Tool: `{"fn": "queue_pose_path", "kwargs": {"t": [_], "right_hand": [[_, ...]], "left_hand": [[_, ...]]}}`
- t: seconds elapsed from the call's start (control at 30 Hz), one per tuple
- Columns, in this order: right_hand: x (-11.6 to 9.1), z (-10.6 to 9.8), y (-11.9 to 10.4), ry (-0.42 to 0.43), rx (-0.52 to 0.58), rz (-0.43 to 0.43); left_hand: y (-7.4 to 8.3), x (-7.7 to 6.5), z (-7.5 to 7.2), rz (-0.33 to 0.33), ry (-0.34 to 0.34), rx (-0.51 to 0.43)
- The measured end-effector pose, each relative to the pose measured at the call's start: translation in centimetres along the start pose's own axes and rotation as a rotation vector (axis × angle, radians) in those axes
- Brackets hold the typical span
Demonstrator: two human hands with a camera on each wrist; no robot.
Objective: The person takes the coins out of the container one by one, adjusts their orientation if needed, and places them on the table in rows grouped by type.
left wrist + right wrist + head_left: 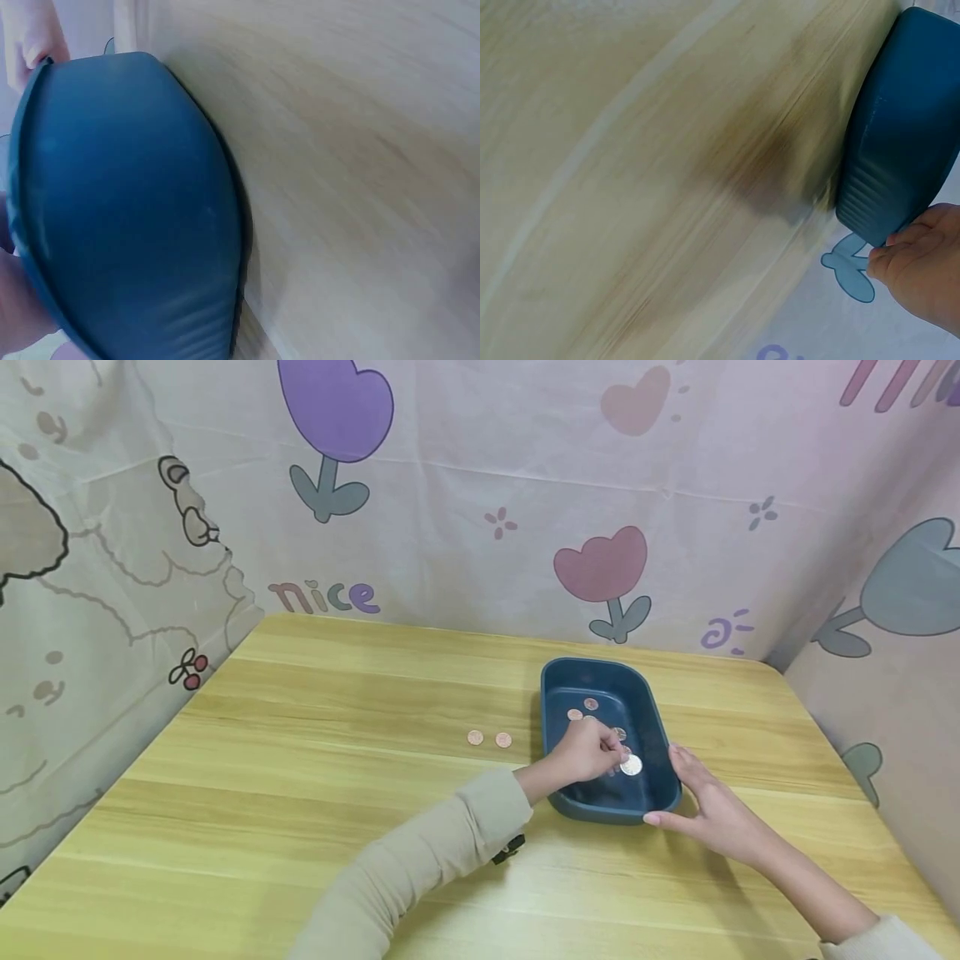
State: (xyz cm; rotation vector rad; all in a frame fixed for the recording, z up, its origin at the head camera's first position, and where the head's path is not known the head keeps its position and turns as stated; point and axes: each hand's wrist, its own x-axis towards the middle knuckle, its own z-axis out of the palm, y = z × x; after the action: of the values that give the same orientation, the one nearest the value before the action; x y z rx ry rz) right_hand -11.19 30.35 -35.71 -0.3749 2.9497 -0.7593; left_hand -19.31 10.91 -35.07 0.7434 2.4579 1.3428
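Observation:
A dark blue rectangular box [600, 816] with rounded corners stands on the table. Reaching inside it, my left hand [587, 750] pinches a shiny silver coin [631, 765] at its fingertips. Several more coins, among them a copper coin [591, 703], lie on the box floor, some partly hidden by that hand. My right hand [716, 818] holds the box's near right corner, thumb at the near rim and fingers along the right side. In the right wrist view its fingertips bend at the box edge.
Left of the box, two copper coins, a left coin [476, 737] and a right coin [503, 740], lie apart on the wooden table [315, 760]. A printed cloth [465, 443] hangs behind and at both sides. A small black object [509, 849] shows beneath the left sleeve.

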Motion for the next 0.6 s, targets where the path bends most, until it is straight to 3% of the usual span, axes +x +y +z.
{"fn": "queue_pose_path", "kwargs": {"t": [0.2, 0.43, 0.6], "right_hand": [[-0.1, -0.1, 0.0, 0.0, 0.007, -0.005], [0.0, -0.1, -0.1, 0.014, -0.002, -0.019], [0.0, -0.3, -0.1, 0.017, -0.035, -0.032]], "left_hand": [[-0.3, -1.1, -1.4, 0.026, 0.071, 0.002], [-1.1, -2.5, -3.0, 0.076, 0.132, -0.159], [-1.9, -3.8, -4.2, 0.075, 0.142, -0.168]]}}
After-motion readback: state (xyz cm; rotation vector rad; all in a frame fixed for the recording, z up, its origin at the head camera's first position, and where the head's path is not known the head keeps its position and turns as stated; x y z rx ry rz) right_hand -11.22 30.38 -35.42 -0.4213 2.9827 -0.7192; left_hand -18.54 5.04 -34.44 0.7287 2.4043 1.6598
